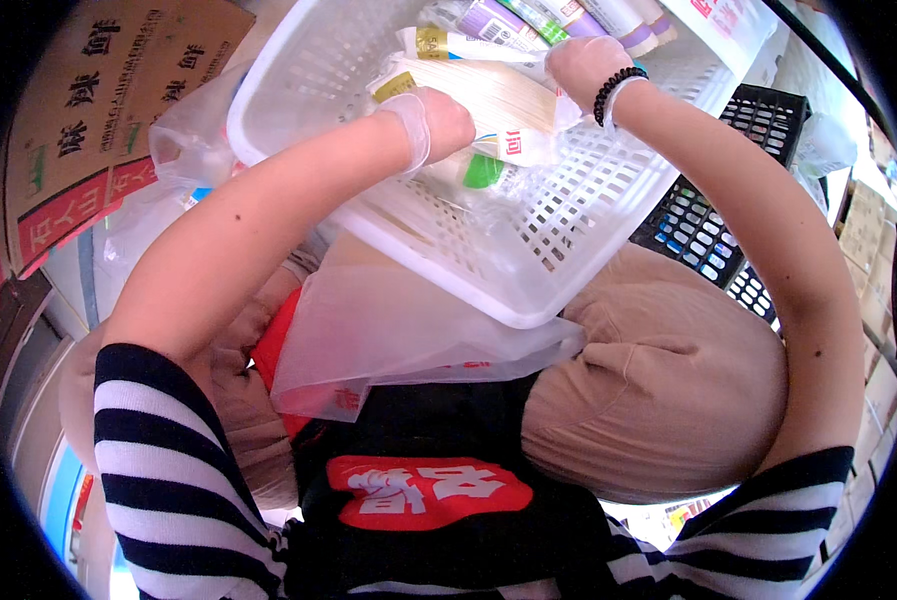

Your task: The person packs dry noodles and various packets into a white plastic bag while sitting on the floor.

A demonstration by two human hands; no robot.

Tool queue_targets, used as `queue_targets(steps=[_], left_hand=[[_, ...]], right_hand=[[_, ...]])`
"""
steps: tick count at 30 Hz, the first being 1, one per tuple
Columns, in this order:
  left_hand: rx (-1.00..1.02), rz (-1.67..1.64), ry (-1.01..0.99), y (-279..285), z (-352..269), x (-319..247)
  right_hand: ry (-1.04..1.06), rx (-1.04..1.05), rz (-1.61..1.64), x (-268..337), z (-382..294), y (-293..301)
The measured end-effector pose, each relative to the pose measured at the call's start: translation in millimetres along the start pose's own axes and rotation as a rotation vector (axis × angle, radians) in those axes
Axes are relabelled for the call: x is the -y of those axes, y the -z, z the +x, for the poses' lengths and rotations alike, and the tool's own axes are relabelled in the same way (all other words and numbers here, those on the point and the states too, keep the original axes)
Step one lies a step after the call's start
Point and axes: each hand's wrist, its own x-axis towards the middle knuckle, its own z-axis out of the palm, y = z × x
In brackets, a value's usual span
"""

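A white plastic basket with slotted walls stands tilted before me, close to my legs. Inside it, my left hand, in a clear disposable glove, grips the left end of a clear pack of thin pale sticks, possibly dried noodles. My right hand, gloved too and with a black coil band at its wrist, is closed at the pack's upper right end. The fingertips of both hands are hidden. Beneath the pack lies clear wrapping with a green patch. Several rolled packs with purple ends lie at the basket's far side.
A printed cardboard box rises at the left, beside a clear plastic bag. At the right stands a black slotted crate. A translucent plastic bag hangs between the basket and my lap. Stacked boxes line the far right.
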Motion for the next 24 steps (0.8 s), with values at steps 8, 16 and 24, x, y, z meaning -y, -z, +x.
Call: queue_targets(steps=[8,16,24], left_hand=[[-0.033,-0.111,0.048,-17.8,5.0,-4.3],[0.032,0.023,0.154,-11.7,-4.9,-7.3],[0.028,-0.159,0.053,-11.4,2.0,-6.3]], right_hand=[[0.024,0.109,0.519,40.0,2.8,1.5],[-0.036,0.075,0.491,76.7,17.5,0.9],[-0.184,0.148,0.485,54.3,30.3,-16.7]])
